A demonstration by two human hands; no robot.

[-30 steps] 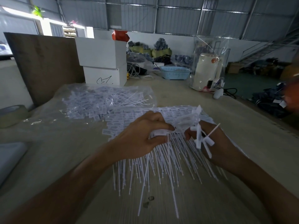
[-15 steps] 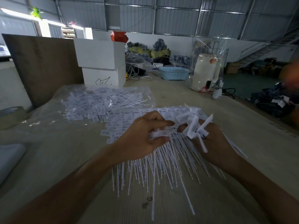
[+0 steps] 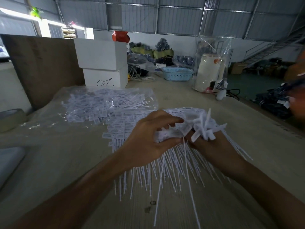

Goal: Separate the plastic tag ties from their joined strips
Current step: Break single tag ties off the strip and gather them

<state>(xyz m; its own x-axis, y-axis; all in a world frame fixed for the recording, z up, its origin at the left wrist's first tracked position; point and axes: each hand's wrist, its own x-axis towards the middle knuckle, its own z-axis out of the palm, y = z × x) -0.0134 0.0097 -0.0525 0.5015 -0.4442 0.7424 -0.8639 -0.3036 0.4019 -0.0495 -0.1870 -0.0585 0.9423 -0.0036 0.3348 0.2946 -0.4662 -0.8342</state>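
at the far left a roll of tape (image 3: 9,119) sits at the table (image 3: 57,162) edge, and a clear bag of tag ties (image 3: 107,104) lies beyond the work. since a second ago the hands have drawn closer together and the bundle in the right hand has tipped more upright, which suggests another tie is being worked loose, though no break is visible. the left hand (image 3: 148,138) is curled, thumb and fingers pinching the head end of a joined strip (image 3: 171,134) above the spread pile of tag ties (image 3: 165,166) on the table. two long tails hang down from that grip. the right hand (image 3: 212,146) is closed round a small bunch of separated ties (image 3: 206,128), and seems to touch the strip too.
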